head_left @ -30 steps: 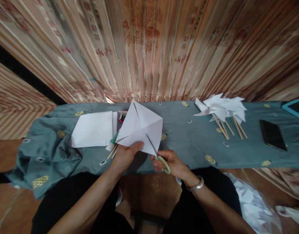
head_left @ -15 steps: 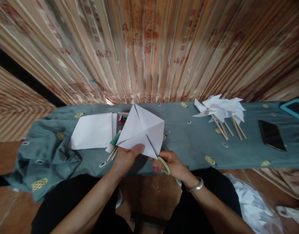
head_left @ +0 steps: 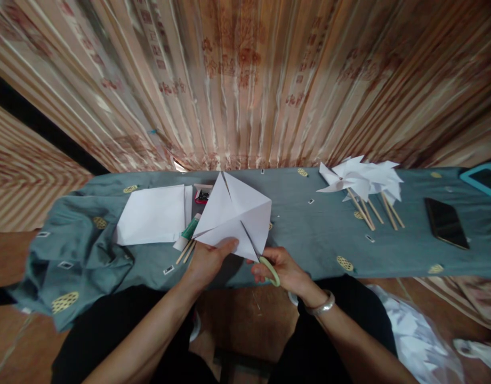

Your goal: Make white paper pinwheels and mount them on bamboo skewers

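Note:
My left hand [head_left: 211, 258] pinches the near left edge of a square sheet of white paper [head_left: 221, 213], thumb on top and fingers beneath. Slits run inward from several of the sheet's corners. My right hand [head_left: 281, 269] is closed around the pale green handles of a pair of scissors [head_left: 270, 271], whose blades lie at the slit in the near right corner, mostly hidden by the paper. Left of the sheet are a green and white tube [head_left: 189, 229], wooden sticks [head_left: 185, 252] and a small red box [head_left: 202, 195] holding dark bits.
A stack of white paper [head_left: 151, 216] lies on the left of the cloth-covered table [head_left: 301, 234]. Paper pinwheels [head_left: 361, 181] on sticks, a black phone [head_left: 445, 223] and a blue-framed device [head_left: 483, 178] are to the right. A plastic bag [head_left: 419, 336] of white paper pieces sits below right.
The paper, with my left hand on it, has shifted very slightly to the right. The scissors remain at the same corner, and the hold of both hands looks unchanged.

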`<state>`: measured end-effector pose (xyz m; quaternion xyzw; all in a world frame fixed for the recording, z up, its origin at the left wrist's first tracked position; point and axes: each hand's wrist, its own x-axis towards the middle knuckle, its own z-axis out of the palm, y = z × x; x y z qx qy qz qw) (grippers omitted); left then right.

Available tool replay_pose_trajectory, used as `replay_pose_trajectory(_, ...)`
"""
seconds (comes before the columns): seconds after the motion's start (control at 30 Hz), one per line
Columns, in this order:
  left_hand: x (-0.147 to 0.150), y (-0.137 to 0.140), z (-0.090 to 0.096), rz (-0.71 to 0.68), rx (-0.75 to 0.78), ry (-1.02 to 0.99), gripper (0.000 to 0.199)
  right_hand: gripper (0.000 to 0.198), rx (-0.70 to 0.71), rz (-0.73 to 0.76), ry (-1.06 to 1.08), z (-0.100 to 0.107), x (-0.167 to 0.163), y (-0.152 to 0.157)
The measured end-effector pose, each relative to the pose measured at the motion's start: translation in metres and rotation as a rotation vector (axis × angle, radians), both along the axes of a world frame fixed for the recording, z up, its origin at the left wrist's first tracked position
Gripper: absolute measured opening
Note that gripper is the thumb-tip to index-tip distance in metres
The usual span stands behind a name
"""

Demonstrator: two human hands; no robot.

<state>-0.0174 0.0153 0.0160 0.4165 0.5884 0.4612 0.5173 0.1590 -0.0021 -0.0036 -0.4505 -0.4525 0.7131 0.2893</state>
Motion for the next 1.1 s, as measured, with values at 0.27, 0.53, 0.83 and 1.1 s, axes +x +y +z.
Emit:
replay_pose_trajectory(0.27,-0.0003,-0.0005,0.0023,0.002,-0.001,-0.016,0.028,0.054,0.016,0.001,-0.009,-0.0015,0.0008,-0.0004)
replay_pose_trajectory(0.53,0.0001,-0.0011,0.0024,0.011,-0.014,-0.008,0.028,0.054,0.01,0.021,-0.02,0.0011,0.0009,0.0009)
replay_pose_trajectory(0.83,0.0015,-0.0007,0.0075,0.009,-0.005,0.004,0.028,0.053,-0.014,-0.009,-0.001,-0.003,-0.001,0.0)
replay_pose_trajectory(1.1,0.0014,-0.0009,0.0053,0.002,0.011,-0.008,0.034,0.054,-0.024,-0.018,-0.002,-0.004,-0.0005,0.0003)
